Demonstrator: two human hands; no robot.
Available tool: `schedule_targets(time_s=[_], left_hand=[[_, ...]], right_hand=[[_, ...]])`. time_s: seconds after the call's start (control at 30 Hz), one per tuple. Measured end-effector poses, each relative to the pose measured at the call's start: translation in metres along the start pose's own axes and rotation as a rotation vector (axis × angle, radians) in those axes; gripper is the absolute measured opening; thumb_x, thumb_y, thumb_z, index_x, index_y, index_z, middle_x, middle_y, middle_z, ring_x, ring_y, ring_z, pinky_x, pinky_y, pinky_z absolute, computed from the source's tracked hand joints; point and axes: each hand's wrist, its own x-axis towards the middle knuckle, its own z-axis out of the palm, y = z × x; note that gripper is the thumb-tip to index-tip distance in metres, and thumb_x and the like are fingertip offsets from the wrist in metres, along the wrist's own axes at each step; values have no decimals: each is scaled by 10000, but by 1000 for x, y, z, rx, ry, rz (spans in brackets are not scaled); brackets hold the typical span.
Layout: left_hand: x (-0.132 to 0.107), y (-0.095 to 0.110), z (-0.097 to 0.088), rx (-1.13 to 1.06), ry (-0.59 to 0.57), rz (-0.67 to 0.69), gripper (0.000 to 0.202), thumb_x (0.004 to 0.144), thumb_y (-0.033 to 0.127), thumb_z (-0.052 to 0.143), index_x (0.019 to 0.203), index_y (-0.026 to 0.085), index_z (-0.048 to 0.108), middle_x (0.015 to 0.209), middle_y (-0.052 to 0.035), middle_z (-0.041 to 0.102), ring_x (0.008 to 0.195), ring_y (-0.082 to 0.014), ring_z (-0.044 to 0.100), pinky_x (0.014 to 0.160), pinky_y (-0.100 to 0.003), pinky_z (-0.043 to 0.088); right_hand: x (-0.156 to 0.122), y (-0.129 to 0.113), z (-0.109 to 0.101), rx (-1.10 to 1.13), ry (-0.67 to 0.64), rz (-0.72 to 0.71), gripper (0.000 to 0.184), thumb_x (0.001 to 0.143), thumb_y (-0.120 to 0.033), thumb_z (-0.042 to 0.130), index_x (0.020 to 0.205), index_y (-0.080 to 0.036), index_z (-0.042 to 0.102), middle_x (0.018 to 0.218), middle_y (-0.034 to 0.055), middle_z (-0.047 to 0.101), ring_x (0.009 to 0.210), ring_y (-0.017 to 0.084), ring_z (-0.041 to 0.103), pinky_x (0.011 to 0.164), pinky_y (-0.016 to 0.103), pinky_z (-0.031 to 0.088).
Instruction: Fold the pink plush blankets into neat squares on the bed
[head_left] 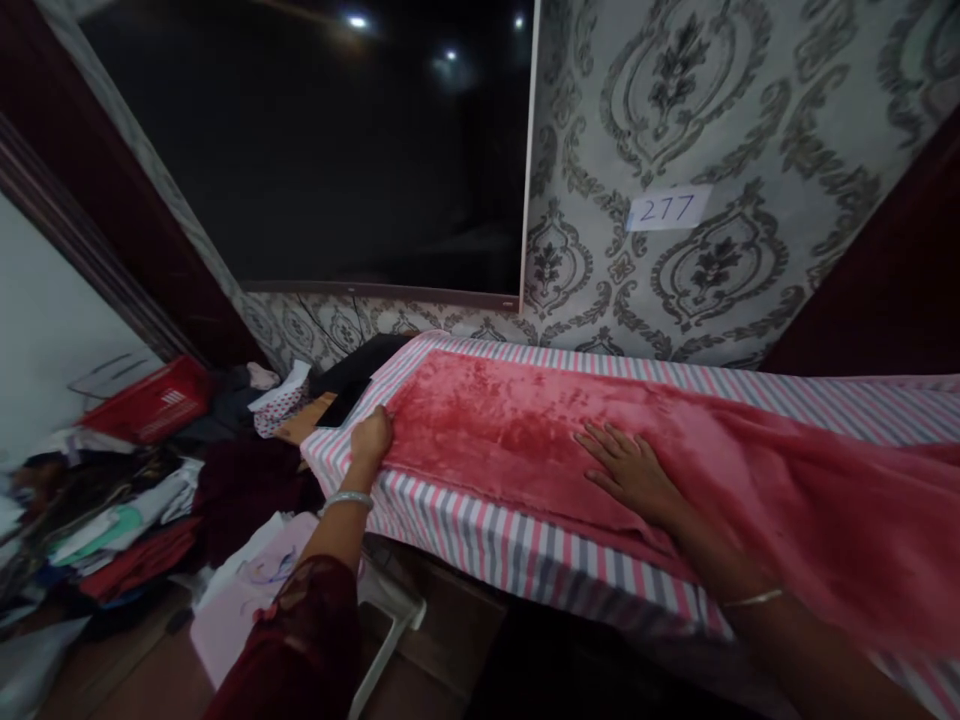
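A length of plush red-pink fabric [495,430] lies along a table covered by a striped cloth [480,530] in pink, grey and white. At the fabric's left end, my left hand [372,436] is closed on its edge, with the fingertips partly hidden. My right hand [630,470] rests flat on the pile with its fingers spread. To the right of that hand the fabric is loose and wavy, while the part between my hands lies fairly smooth.
A large dark television [322,150] hangs on the patterned wall above the table. Left on the floor are heaped clothes [127,540] and a red bag [150,400]. A white plastic stool [397,610] stands below the table's left end. A paper marked 277 [667,208] is on the wall.
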Motion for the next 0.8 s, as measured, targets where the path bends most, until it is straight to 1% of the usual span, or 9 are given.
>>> schedule_targets(time_s=[0.1,0.33,0.43,0.53,0.63,0.73,0.8], left_hand=[[-1,-1,0,-2,0,-5,377,1024,340,308,1193,113,557,1071,-214,725,1046,-296,702,800,-350,479],[-3,-4,2,-25,2,-3,394,1030,355,307,1210,105,552,1081,-221,720,1056,-289,701,813,-354,480],[-3,-4,4,-31,9,-14,394,1030,352,304,1215,111,555,1094,-214,721,1061,-285,700,820,-354,481],[-2,-5,5,-31,3,-26,396,1026,365,311,1212,123,564,1087,-198,729,1062,-289,701,818,-353,483],[-1,-2,-1,-25,-13,-19,408,1018,362,298,1195,125,579,1085,-200,732,1064,-295,701,813,-352,488],[-3,3,-11,-10,-19,5,446,997,342,277,1205,91,581,1076,-256,719,1047,-333,703,793,-386,498],[0,3,-15,-3,-24,47,455,963,335,302,1202,77,591,1066,-280,714,1034,-367,703,769,-411,505]], right_hand=[[1,1,6,5,21,3,602,992,-600,327,1550,-385,393,1631,36,340,1481,355,324,1117,671,326],[1,3,11,-9,33,-1,616,984,-611,322,1536,-362,430,1589,51,416,1451,356,381,1106,659,357],[0,7,17,-18,65,-15,605,979,-603,337,1535,-383,426,1582,47,428,1442,351,397,1096,646,379],[2,10,20,-21,69,-24,597,981,-603,340,1535,-396,420,1585,43,423,1443,351,395,1095,655,375],[6,4,10,-11,29,-9,596,996,-599,336,1545,-379,405,1620,52,355,1463,360,360,1102,687,340],[11,-10,-15,48,-72,19,594,1011,-566,364,1562,-344,380,1640,71,305,1485,366,314,1121,694,302],[12,-19,-34,102,-141,40,597,1005,-552,423,1559,-333,388,1643,86,292,1495,370,290,1140,687,273]])
